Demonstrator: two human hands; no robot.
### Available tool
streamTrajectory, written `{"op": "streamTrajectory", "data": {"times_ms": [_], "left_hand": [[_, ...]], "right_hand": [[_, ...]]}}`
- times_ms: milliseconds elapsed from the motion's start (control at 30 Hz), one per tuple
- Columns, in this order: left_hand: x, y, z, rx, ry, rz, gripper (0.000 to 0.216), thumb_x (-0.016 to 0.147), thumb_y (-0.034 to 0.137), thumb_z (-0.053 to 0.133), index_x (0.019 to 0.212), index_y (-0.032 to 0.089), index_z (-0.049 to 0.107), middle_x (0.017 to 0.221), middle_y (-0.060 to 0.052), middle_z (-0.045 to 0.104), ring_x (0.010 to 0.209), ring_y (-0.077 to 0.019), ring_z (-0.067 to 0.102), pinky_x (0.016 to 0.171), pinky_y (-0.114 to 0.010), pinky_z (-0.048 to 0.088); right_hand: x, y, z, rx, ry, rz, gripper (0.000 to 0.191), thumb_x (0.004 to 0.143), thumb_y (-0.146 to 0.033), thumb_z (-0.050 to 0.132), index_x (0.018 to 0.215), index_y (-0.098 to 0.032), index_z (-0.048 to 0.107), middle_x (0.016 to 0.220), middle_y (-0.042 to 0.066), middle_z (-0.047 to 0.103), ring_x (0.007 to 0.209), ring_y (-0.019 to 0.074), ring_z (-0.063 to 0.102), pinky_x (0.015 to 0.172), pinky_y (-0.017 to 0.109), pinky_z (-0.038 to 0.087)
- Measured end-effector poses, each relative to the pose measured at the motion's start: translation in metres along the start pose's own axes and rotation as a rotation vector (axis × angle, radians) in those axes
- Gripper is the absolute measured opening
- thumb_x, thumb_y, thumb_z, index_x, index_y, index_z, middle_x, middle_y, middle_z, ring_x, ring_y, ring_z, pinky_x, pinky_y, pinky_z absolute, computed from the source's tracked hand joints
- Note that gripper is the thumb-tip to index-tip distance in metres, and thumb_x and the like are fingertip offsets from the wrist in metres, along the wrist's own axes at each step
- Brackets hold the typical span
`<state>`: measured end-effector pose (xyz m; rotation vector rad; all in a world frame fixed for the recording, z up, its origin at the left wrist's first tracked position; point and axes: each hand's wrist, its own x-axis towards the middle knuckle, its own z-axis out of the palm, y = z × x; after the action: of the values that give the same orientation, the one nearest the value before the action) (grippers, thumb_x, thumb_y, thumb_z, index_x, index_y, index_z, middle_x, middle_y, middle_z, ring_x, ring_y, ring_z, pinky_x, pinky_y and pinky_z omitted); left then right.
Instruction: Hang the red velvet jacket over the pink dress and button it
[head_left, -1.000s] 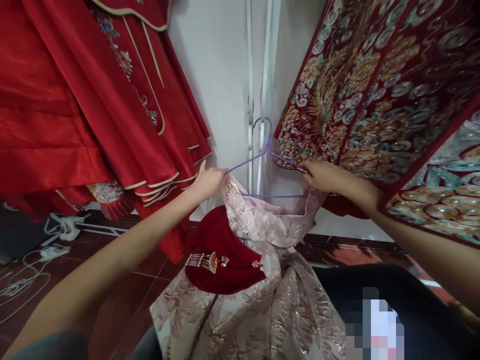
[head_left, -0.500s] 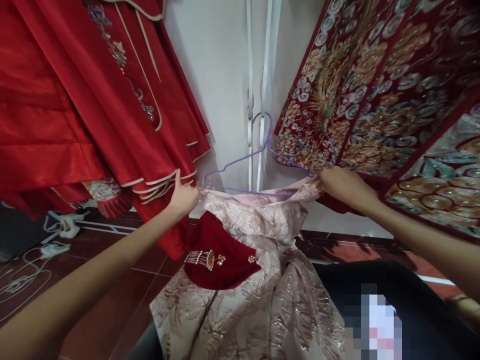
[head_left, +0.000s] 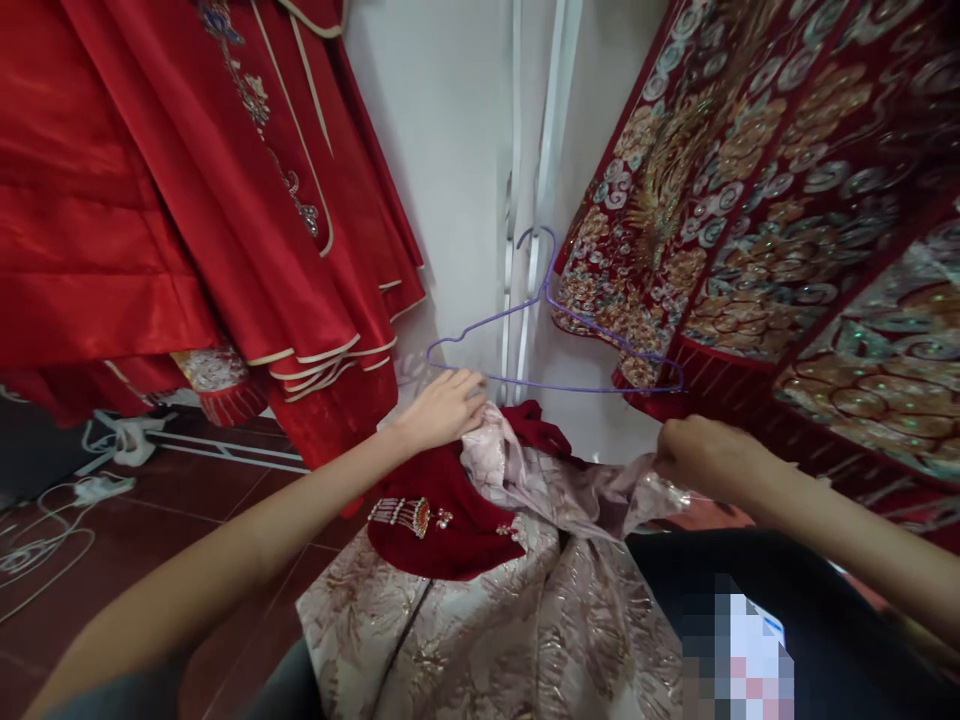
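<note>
A pale pink brocade dress (head_left: 465, 640) with metallic leaf patterns spreads below me, its bodice folded over at the top. My right hand (head_left: 701, 450) is closed on the right end of the bodice, holding it out to the side. At the bodice's left end, my left hand (head_left: 444, 408) has its fingers curled over the cloth, close under the hanger bar. A purple wire hanger (head_left: 540, 295) hangs above both hands, its lower bar showing. Across the dress lies a dark red velvet piece (head_left: 457, 545) with a beaded tassel and flower ornaments.
Red satin garments (head_left: 225, 250) with cream piping hang at the left. An embroidered, sequined dark red garment (head_left: 742, 210) hangs at the right. White rails (head_left: 514, 150) run up the pale wall. White cables (head_left: 52, 545) lie on the tiled floor.
The bodice has come away from the hanger and dropped lower, folding over. My left hand has moved right, toward the middle; my right hand has moved down. More dark red cloth shows behind the bodice.
</note>
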<state>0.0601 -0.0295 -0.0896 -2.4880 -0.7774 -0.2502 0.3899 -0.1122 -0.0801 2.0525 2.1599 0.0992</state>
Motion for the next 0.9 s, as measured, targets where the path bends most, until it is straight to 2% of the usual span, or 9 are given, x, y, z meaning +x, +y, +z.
{"op": "streamTrajectory", "data": {"times_ms": [133, 233, 333, 433, 467, 533, 667, 767, 900], "left_hand": [[0.047, 0.021, 0.005, -0.136, 0.030, 0.175, 0.027, 0.091, 0.027, 0.044, 0.094, 0.014, 0.067, 0.147, -0.011, 0.040, 0.135, -0.0227, 0.035, 0.113, -0.039, 0.023], [0.071, 0.036, 0.018, -0.269, 0.018, 0.207, 0.023, 0.087, 0.026, 0.048, 0.090, 0.013, 0.068, 0.154, -0.010, 0.028, 0.142, -0.0227, 0.024, 0.117, -0.040, 0.014], [0.078, 0.046, 0.033, -0.373, 0.005, 0.160, 0.022, 0.087, 0.026, 0.049, 0.088, 0.014, 0.068, 0.154, -0.010, 0.027, 0.138, -0.0255, 0.030, 0.113, -0.043, 0.023], [0.070, 0.051, 0.041, -0.418, -0.004, 0.095, 0.024, 0.088, 0.028, 0.047, 0.089, 0.016, 0.068, 0.144, -0.014, 0.041, 0.126, -0.0286, 0.041, 0.102, -0.045, 0.033], [0.066, 0.051, 0.041, -0.430, 0.000, 0.081, 0.025, 0.089, 0.029, 0.046, 0.089, 0.016, 0.068, 0.137, -0.014, 0.046, 0.121, -0.0285, 0.044, 0.099, -0.045, 0.034], [0.059, 0.051, 0.041, -0.451, 0.018, 0.066, 0.028, 0.091, 0.030, 0.044, 0.089, 0.016, 0.067, 0.122, -0.014, 0.052, 0.113, -0.0267, 0.046, 0.095, -0.043, 0.035], [0.052, 0.050, 0.040, -0.443, 0.030, 0.051, 0.030, 0.092, 0.031, 0.041, 0.087, 0.015, 0.065, 0.105, -0.012, 0.052, 0.101, -0.0238, 0.047, 0.087, -0.039, 0.036], [0.054, 0.049, 0.042, -0.423, 0.028, 0.041, 0.029, 0.092, 0.032, 0.042, 0.084, 0.015, 0.064, 0.101, -0.011, 0.050, 0.098, -0.0234, 0.046, 0.085, -0.038, 0.035], [0.056, 0.048, 0.046, -0.425, 0.007, 0.035, 0.029, 0.092, 0.032, 0.042, 0.082, 0.015, 0.064, 0.100, -0.010, 0.049, 0.098, -0.0236, 0.046, 0.083, -0.037, 0.035]], "right_hand": [[-0.011, -0.027, -0.030, -0.059, -0.021, -0.059, 0.026, 0.079, -0.022, 0.046, 0.081, -0.017, 0.071, 0.079, 0.015, 0.071, 0.078, 0.0325, 0.069, 0.058, 0.035, 0.045], [-0.007, -0.033, -0.042, -0.042, 0.063, -0.094, 0.032, 0.086, -0.023, 0.038, 0.091, -0.019, 0.070, 0.082, 0.012, 0.072, 0.078, 0.0301, 0.069, 0.059, 0.034, 0.044], [0.003, -0.027, -0.037, 0.081, 0.198, -0.112, 0.033, 0.092, -0.027, 0.034, 0.101, -0.022, 0.066, 0.092, 0.009, 0.072, 0.082, 0.0266, 0.069, 0.062, 0.032, 0.046], [0.016, -0.012, -0.023, 0.197, 0.311, -0.109, 0.033, 0.093, -0.026, 0.034, 0.107, -0.020, 0.063, 0.103, 0.009, 0.071, 0.089, 0.0232, 0.068, 0.068, 0.029, 0.047], [0.020, -0.006, -0.019, 0.203, 0.308, -0.081, 0.033, 0.093, -0.025, 0.035, 0.107, -0.019, 0.063, 0.102, 0.011, 0.071, 0.090, 0.0236, 0.068, 0.069, 0.029, 0.047], [0.027, 0.003, -0.016, 0.163, 0.200, 0.021, 0.031, 0.090, -0.023, 0.040, 0.104, -0.015, 0.066, 0.097, 0.016, 0.071, 0.088, 0.0275, 0.068, 0.067, 0.032, 0.047], [0.030, 0.007, -0.029, 0.041, -0.032, 0.182, 0.023, 0.078, -0.020, 0.054, 0.092, -0.014, 0.071, 0.095, 0.021, 0.070, 0.087, 0.0350, 0.068, 0.062, 0.035, 0.045], [0.027, 0.005, -0.043, -0.004, -0.061, 0.113, 0.016, 0.074, -0.021, 0.059, 0.082, -0.015, 0.071, 0.090, 0.019, 0.070, 0.086, 0.0319, 0.068, 0.062, 0.033, 0.044], [0.023, 0.017, -0.045, -0.004, -0.041, 0.085, 0.010, 0.065, -0.026, 0.068, 0.061, -0.017, 0.067, 0.066, 0.013, 0.067, 0.070, 0.0271, 0.067, 0.056, 0.031, 0.043]]}}
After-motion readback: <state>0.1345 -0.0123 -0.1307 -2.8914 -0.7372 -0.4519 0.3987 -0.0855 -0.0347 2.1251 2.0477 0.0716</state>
